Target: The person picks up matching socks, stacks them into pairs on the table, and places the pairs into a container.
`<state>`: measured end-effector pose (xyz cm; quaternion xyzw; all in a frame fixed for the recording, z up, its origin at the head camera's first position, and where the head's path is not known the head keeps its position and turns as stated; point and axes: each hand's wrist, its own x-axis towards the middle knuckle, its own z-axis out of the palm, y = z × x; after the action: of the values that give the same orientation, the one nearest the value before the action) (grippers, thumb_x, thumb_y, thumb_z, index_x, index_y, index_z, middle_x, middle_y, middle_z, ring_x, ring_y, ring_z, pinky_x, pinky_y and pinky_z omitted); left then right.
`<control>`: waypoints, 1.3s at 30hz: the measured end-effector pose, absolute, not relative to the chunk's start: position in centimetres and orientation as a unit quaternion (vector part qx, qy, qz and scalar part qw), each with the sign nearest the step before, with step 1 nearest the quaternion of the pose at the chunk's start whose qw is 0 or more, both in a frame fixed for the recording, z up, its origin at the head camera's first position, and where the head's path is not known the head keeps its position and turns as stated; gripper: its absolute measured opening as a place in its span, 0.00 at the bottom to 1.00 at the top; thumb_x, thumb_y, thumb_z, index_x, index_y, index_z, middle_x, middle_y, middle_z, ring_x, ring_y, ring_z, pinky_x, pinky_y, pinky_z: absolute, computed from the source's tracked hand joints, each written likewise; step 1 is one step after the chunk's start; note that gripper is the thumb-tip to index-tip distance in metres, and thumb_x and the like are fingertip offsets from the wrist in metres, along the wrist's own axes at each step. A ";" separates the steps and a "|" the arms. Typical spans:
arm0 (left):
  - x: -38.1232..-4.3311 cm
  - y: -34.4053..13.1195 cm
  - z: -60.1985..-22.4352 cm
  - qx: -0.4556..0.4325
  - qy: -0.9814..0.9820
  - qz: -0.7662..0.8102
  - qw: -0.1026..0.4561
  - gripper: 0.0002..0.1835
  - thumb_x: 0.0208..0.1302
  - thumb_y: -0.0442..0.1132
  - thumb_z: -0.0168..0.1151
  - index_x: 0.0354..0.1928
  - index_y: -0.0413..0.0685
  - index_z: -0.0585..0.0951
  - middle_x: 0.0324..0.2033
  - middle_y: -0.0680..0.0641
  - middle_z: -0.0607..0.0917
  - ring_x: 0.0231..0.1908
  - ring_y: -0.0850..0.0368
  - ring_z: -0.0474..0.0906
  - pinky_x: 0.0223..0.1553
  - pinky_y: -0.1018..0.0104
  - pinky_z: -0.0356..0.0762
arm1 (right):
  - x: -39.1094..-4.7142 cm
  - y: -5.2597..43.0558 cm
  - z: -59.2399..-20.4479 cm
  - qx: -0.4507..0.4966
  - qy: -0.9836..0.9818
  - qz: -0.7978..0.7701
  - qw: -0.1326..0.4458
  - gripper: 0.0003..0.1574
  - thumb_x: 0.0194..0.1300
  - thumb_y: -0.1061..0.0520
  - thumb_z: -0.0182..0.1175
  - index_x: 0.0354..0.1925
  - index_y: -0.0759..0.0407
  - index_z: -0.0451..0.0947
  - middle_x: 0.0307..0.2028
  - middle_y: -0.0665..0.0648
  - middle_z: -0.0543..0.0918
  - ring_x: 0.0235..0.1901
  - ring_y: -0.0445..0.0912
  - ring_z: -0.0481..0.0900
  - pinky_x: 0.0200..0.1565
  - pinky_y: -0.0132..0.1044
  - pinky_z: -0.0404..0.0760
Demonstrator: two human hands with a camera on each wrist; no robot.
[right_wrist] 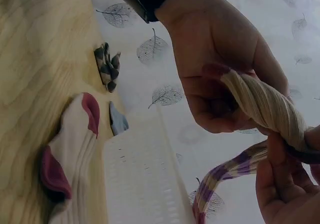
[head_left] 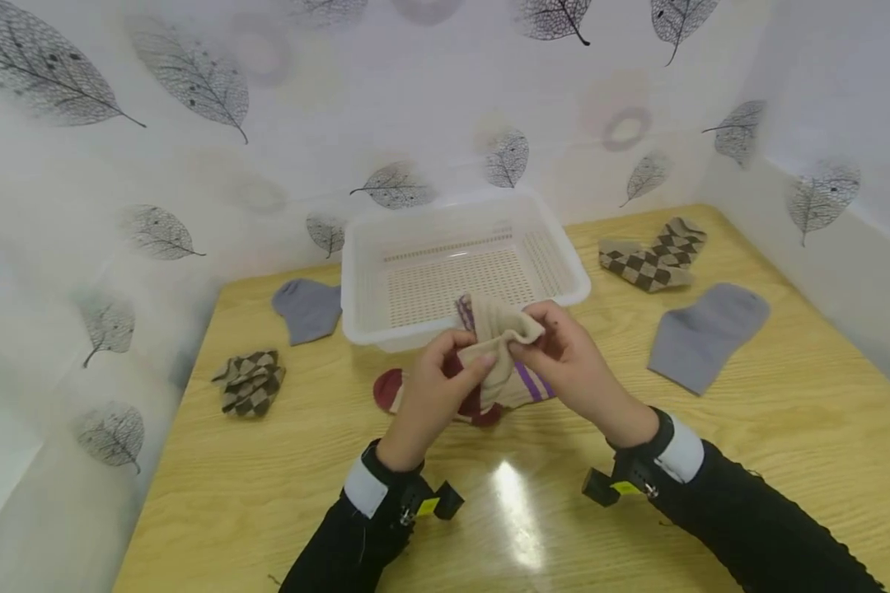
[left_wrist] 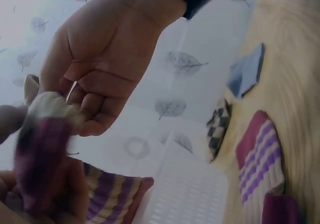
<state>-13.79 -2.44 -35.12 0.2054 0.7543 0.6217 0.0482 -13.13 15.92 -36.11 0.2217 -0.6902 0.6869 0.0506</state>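
Note:
Both hands hold a cream sock (head_left: 498, 329) with purple stripes and maroon parts, in front of the white basket. My left hand (head_left: 439, 385) pinches one side of its bunched fabric between thumb and fingers. On the other side my right hand (head_left: 566, 361) grips an edge of it. In the right wrist view the held sock (right_wrist: 270, 106) looks twisted, and its striped end hangs down. Beneath the hands a matching sock (left_wrist: 260, 149) lies flat on the table, partly hidden by them in the head view.
A white plastic basket (head_left: 358, 284) stands at the back of the wooden table (head_left: 304, 461) near the wall. Left of it lie a grey sock (head_left: 307, 311) and a bunched checkered sock (head_left: 252, 384). To the right are another checkered sock (head_left: 654, 262) and another grey sock (head_left: 708, 336).

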 end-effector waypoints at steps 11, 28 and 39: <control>-14.4 -3.7 -37.0 0.268 0.736 0.620 0.050 0.08 0.57 0.37 0.60 0.38 0.42 0.75 0.31 0.49 0.74 0.27 0.59 0.69 0.23 0.70 0.69 | -14.4 14.9 -41.8 0.181 -0.340 0.869 -0.310 0.19 0.68 0.62 0.39 0.56 0.56 0.65 0.48 0.57 0.74 0.48 0.49 0.72 0.50 0.44 0.69; -13.5 -6.8 -39.6 0.427 0.793 0.418 0.121 0.12 0.52 0.48 0.64 0.38 0.54 0.79 0.29 0.61 0.77 0.26 0.68 0.68 0.28 0.73 0.69 | -15.9 16.8 -42.2 -0.076 -0.322 0.929 -0.165 0.18 0.66 0.69 0.40 0.53 0.60 0.57 0.45 0.56 0.73 0.43 0.44 0.74 0.45 0.33 0.72; -14.9 -11.0 -41.3 0.357 0.897 0.259 0.031 0.15 0.44 0.31 0.68 0.31 0.54 0.72 0.21 0.59 0.68 0.22 0.67 0.64 0.25 0.73 0.66 | -15.1 20.6 -41.2 -0.082 -0.456 0.886 -0.018 0.26 0.62 0.69 0.50 0.52 0.52 0.52 0.52 0.56 0.64 0.42 0.44 0.73 0.38 0.35 0.75</control>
<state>-14.92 -10.96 -41.32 0.3567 0.8971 0.2588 0.0314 -15.13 20.58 -41.21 -0.0818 -0.4562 0.8859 -0.0176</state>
